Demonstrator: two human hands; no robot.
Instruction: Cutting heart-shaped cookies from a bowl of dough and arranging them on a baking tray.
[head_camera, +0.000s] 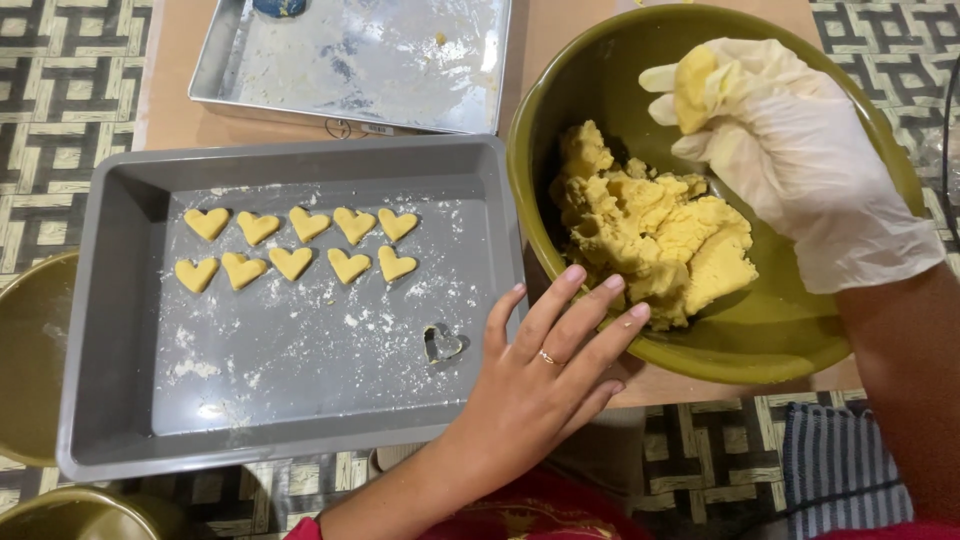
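Yellow dough (655, 235), heaped inside the olive-green bowl (560, 120), long axis slanting from the bowl's upper left toward its lower right, no clear front or pointed end; above that heap, right hand (790, 150) in a thin white glove, closed around a small pinched-off lump of dough (694, 88); at the bowl's near rim, bare left hand (545, 375) wearing a ring, fingers spread wide and flat, holding nothing, fingertips touching the rim; left of the bowl, just beside it, grey baking tray (110, 400) dusted with flour, ten heart-shaped dough pieces (300, 245) in two rows, points toward the near side; nearer the bowl on the same tray, a heart-shaped metal cutter (442, 343); beyond the tray, up and left of the bowl, a floured silver tray (230, 70). Likely trouble: soft dough sticking to the glove and tearing; bowl sliding or tipping if pressed hard at the rim; crumbly lump dropping outside the bowl.
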